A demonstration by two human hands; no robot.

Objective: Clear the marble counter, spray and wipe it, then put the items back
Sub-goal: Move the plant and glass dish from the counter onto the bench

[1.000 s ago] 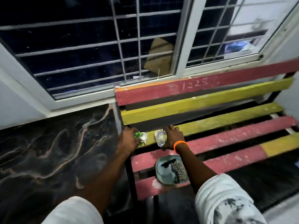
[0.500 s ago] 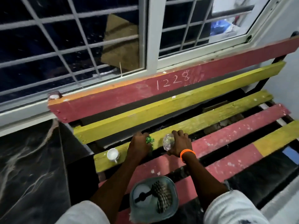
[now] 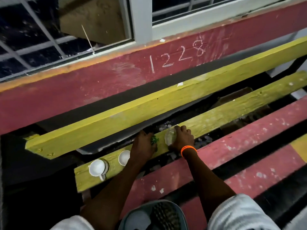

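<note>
Both my hands are down on a yellow slat (image 3: 232, 112) of a red and yellow slatted bench. My left hand (image 3: 142, 145) grips a small green leafy thing (image 3: 154, 139). My right hand (image 3: 181, 138), with an orange band at the wrist, holds a small clear glass (image 3: 169, 137) lying against the slat. Two small white cups (image 3: 97, 167) (image 3: 124, 157) stand on the same slat to the left of my left hand. The marble counter is out of view.
A grey-green tub (image 3: 132, 218) holding a dark patterned item sits on the red slats at the bottom edge. Dark gaps run between the slats. The bench's red backrest (image 3: 83, 87) reads 1228, with a barred window behind it.
The view has swung right and closer to the bench, so the marble counter has left the frame. A second white cup now stands on the yellow slat. Both hands keep their holds.
</note>
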